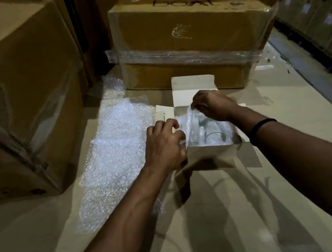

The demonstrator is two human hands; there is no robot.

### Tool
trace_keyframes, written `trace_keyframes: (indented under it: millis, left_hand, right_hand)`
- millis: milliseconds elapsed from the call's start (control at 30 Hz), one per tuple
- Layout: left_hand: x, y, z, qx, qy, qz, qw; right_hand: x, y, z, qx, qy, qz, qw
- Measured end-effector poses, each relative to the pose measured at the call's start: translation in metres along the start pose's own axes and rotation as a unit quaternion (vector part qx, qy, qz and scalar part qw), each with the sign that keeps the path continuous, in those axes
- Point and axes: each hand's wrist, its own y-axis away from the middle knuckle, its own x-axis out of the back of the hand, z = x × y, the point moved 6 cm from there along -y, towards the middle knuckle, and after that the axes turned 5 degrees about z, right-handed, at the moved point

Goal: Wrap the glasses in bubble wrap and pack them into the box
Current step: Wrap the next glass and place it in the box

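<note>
A small white box [213, 151] stands open on flattened cardboard, its flaps spread. Inside it lie glasses [210, 136] under a clear sheet of bubble wrap [188, 122]. My left hand [164, 146] pinches the near left edge of that sheet at the box's left wall. My right hand [212, 105] pinches the sheet's far edge above the box's back. The sheet is stretched between both hands. How many glasses lie in the box is unclear through the wrap.
A large loose sheet of bubble wrap [113, 156] lies on the floor left of the box. A big carton [13, 96] stands at the left, a film-wrapped carton [189, 34] behind the box. Stacked wrapped goods [321, 11] line the right side.
</note>
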Motion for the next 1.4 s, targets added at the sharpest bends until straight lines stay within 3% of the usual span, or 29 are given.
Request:
trace_keyframes:
  millis: [233,333,533,600,700,767,1033,1100,1167,1233,1400]
  left_hand:
    - [-0.014,-0.028,0.018,-0.031,-0.091,-0.196,0.976]
    - [-0.021,-0.029,0.02,-0.011,-0.102,-0.252,0.962]
    - [-0.04,-0.019,0.019,0.033,-0.089,-0.311,0.946]
    - [-0.039,-0.018,0.018,0.027,-0.09,-0.301,0.949]
    - [-0.029,-0.018,0.017,0.026,-0.08,-0.202,0.976]
    - [-0.025,-0.018,0.018,0.023,-0.088,-0.179,0.98]
    - [-0.048,-0.01,0.025,0.069,-0.103,-0.297,0.947]
    - [-0.046,-0.011,0.024,0.076,-0.099,-0.296,0.947]
    - [-0.038,-0.014,0.023,0.087,-0.07,-0.256,0.96]
    - [-0.028,-0.019,0.021,0.094,-0.055,-0.198,0.974]
    - [-0.041,-0.014,0.028,0.079,-0.095,-0.273,0.954]
  right_hand:
    - [-0.04,-0.029,-0.006,0.056,0.089,-0.115,0.988]
    - [-0.048,-0.031,-0.011,0.065,0.139,-0.147,0.977]
    - [-0.06,-0.034,-0.005,0.007,0.114,-0.258,0.959]
    - [-0.043,-0.036,-0.014,0.038,0.11,-0.207,0.971]
    - [-0.02,-0.032,-0.027,0.103,0.167,-0.122,0.973]
    - [-0.021,-0.027,-0.034,0.129,0.191,-0.139,0.963]
    - [-0.062,-0.021,-0.035,0.099,0.26,-0.335,0.9]
    - [-0.056,-0.023,-0.033,0.07,0.212,-0.319,0.921]
    - [-0.036,-0.032,-0.029,0.046,0.164,-0.228,0.959]
    - [-0.021,-0.039,-0.024,0.027,0.162,-0.166,0.972]
    - [-0.033,-0.034,-0.038,0.007,0.207,-0.25,0.946]
